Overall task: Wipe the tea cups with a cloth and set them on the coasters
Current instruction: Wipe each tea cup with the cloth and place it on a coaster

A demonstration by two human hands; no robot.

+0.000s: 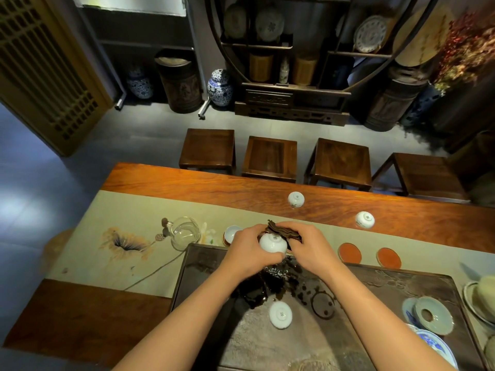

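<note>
Your left hand [247,246] cradles the inverted cup [272,242], right hand [302,242] at its 3 o'clock pinching the cloth [284,231]; hard rubbing could slip it onto the tray [203,263].

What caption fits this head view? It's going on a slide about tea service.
Left hand holds an upturned tea cup while the right hand wipes it with a dark cloth.

White tea cup [272,243] with small dark base mark; dark brown cloth [284,231]; two orange-red coasters [349,253] rimmed gold; beige runner [112,236] with painted lotus; reddish-brown wood table [214,183]; blue-and-white patterned jar [220,87].
</note>
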